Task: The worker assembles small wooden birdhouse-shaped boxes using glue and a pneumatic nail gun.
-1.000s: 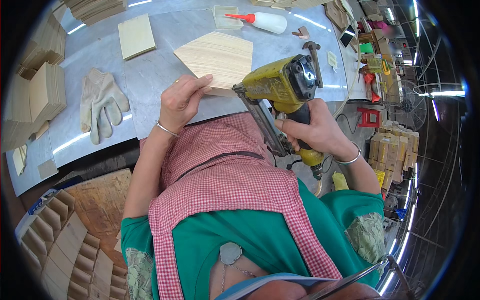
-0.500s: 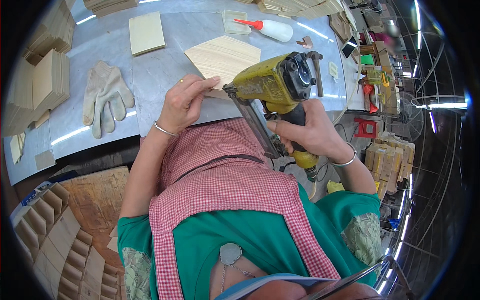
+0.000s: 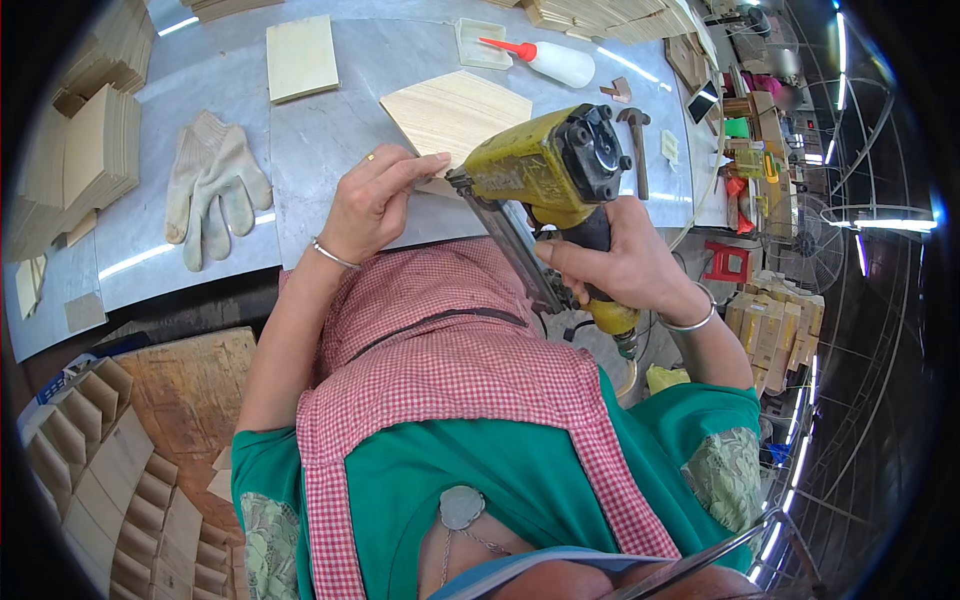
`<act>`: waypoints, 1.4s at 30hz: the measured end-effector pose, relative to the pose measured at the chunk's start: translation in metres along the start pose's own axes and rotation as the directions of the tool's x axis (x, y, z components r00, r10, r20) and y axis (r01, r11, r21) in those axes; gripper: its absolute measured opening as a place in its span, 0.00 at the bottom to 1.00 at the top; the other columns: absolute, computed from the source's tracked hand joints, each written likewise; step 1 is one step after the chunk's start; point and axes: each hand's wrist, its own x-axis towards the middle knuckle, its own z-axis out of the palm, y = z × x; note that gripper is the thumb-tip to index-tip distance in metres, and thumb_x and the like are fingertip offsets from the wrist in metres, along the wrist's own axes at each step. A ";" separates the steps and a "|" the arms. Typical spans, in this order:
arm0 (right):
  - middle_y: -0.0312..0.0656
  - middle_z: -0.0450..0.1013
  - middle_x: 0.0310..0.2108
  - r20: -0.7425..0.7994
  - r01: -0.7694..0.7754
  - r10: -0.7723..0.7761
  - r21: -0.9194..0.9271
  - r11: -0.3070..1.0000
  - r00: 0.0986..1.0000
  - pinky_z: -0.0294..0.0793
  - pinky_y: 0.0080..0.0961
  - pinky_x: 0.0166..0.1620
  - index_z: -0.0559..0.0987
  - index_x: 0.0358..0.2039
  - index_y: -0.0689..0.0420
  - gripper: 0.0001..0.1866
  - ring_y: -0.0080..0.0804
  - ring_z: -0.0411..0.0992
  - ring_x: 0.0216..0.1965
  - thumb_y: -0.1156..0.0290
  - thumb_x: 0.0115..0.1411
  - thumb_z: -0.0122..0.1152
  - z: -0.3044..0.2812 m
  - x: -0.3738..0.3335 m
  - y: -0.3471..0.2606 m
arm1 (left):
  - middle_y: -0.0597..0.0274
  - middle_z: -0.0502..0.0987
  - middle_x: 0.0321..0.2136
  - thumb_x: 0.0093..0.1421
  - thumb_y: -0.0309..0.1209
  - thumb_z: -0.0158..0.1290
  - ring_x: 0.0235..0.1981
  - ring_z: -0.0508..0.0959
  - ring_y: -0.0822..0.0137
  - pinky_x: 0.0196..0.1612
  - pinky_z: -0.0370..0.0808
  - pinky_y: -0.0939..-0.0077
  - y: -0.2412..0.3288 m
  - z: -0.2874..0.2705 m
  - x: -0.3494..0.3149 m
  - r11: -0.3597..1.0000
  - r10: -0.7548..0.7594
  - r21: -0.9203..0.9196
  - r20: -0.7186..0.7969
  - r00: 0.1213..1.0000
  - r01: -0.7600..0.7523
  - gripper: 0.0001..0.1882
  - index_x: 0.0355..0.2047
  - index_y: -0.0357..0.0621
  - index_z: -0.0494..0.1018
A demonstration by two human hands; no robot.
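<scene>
A yellow and black nail gun [image 3: 545,165] is gripped in my right hand [image 3: 635,262], with the fingers wrapped round its dark handle. Its nose meets the near edge of a pale, angular wooden panel [image 3: 455,112] on the table. My left hand [image 3: 375,200] is closed at that same near edge, close to the nose. The index finger stretches along the wood and the other fingers are curled; the thumb is mostly hidden. Where the nose touches the wood is partly covered by the tool itself.
On the grey table [image 3: 330,160] lie a work glove [image 3: 215,185], a rectangular wooden board [image 3: 302,58], a white bottle with a red nozzle [image 3: 560,63], a small tray [image 3: 484,43] and a hammer [image 3: 636,150]. Stacked boards [image 3: 100,150] stand left. An air hose [image 3: 628,378] hangs below the gun.
The table and its things have shifted slightly in view, and more of the hammer shows beside the nail gun. Both hands keep nearly the same hold.
</scene>
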 end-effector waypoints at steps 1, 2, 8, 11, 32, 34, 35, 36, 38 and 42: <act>0.37 0.70 0.15 0.008 0.005 -0.005 -0.060 0.998 1.000 0.68 0.21 0.20 0.75 0.25 0.68 0.14 0.19 0.67 0.15 0.67 0.51 0.62 -0.001 0.001 0.000 | 0.58 0.73 0.26 0.51 0.12 0.47 0.27 0.75 0.64 0.31 0.72 0.76 0.000 0.000 0.000 1.000 0.000 0.000 0.001 1.000 0.000 0.20 0.43 0.41 0.77; 0.37 0.70 0.15 0.008 0.006 -0.005 -0.059 0.998 1.000 0.68 0.21 0.20 0.75 0.25 0.68 0.14 0.19 0.67 0.15 0.67 0.51 0.62 -0.001 0.001 0.000 | 0.58 0.74 0.27 0.50 0.12 0.48 0.29 0.76 0.63 0.32 0.73 0.73 0.001 -0.001 0.000 1.000 -0.017 0.004 0.006 1.000 0.017 0.21 0.43 0.43 0.77; 0.37 0.70 0.14 0.002 0.082 -0.083 -0.189 0.978 0.997 0.67 0.21 0.20 0.75 0.26 0.69 0.15 0.19 0.67 0.15 0.67 0.51 0.62 -0.001 0.000 -0.002 | 0.58 0.75 0.29 0.49 0.14 0.48 0.31 0.76 0.61 0.33 0.74 0.71 0.002 -0.002 -0.001 0.999 -0.032 0.033 0.013 0.999 0.032 0.21 0.42 0.45 0.77; 0.37 0.70 0.14 -0.042 0.053 -0.052 0.022 0.998 0.998 0.67 0.20 0.19 0.75 0.28 0.69 0.14 0.19 0.67 0.15 0.68 0.53 0.62 -0.006 -0.008 0.007 | 0.57 0.75 0.29 0.51 0.17 0.51 0.30 0.76 0.62 0.33 0.74 0.72 0.008 0.000 -0.003 0.998 -0.064 0.010 0.003 0.998 0.064 0.18 0.43 0.43 0.77; 0.52 0.72 0.16 -0.638 -0.021 -0.217 -0.343 0.939 0.739 0.73 0.35 0.25 0.74 0.29 0.67 0.18 0.48 0.74 0.20 0.62 0.51 0.60 -0.092 0.068 0.179 | 0.60 0.73 0.34 0.63 0.29 0.49 0.33 0.75 0.70 0.35 0.75 0.76 0.041 0.027 -0.011 0.871 -0.473 -0.210 -0.117 0.873 0.443 0.14 0.48 0.41 0.72; 0.59 0.72 0.19 -0.638 -0.035 -0.307 -0.464 0.885 0.706 0.74 0.42 0.32 0.74 0.32 0.66 0.19 0.59 0.73 0.26 0.61 0.50 0.59 -0.095 0.086 0.193 | 0.61 0.72 0.38 0.67 0.34 0.44 0.37 0.75 0.72 0.39 0.77 0.76 0.049 0.034 -0.005 0.746 -0.614 -0.387 -0.086 0.784 0.542 0.16 0.51 0.40 0.69; 0.59 0.73 0.20 -0.642 -0.133 -0.311 -0.546 0.827 0.700 0.74 0.43 0.32 0.74 0.33 0.66 0.19 0.57 0.74 0.26 0.61 0.51 0.59 -0.097 0.096 0.204 | 0.61 0.72 0.37 0.67 0.36 0.44 0.35 0.74 0.72 0.38 0.77 0.76 0.051 0.037 0.001 0.728 -0.626 -0.443 -0.119 0.771 0.523 0.18 0.53 0.40 0.66; 0.58 0.73 0.20 -0.647 -0.231 -0.313 -0.613 0.755 0.695 0.74 0.44 0.33 0.74 0.34 0.65 0.19 0.56 0.74 0.27 0.61 0.51 0.59 -0.099 0.102 0.212 | 0.61 0.72 0.37 0.68 0.39 0.44 0.32 0.74 0.73 0.38 0.77 0.77 0.051 0.039 0.008 0.709 -0.638 -0.496 -0.149 0.756 0.501 0.20 0.55 0.40 0.63; 0.58 0.74 0.22 -0.656 -0.273 -0.242 -0.581 0.767 0.715 0.74 0.46 0.33 0.72 0.39 0.64 0.22 0.56 0.75 0.28 0.58 0.52 0.60 -0.099 0.113 0.216 | 0.63 0.71 0.36 0.67 0.39 0.45 0.33 0.73 0.74 0.35 0.75 0.78 0.046 0.034 0.022 0.676 -0.685 -0.477 -0.123 0.718 0.562 0.19 0.52 0.39 0.64; 0.57 0.76 0.25 -0.693 -0.310 -0.208 -0.543 0.780 0.691 0.74 0.45 0.32 0.68 0.46 0.61 0.31 0.53 0.76 0.29 0.51 0.51 0.63 -0.094 0.126 0.230 | 0.67 0.72 0.35 0.66 0.37 0.47 0.31 0.71 0.78 0.34 0.71 0.84 0.006 0.010 0.069 0.646 -0.753 -0.260 -0.062 0.655 0.718 0.12 0.43 0.42 0.68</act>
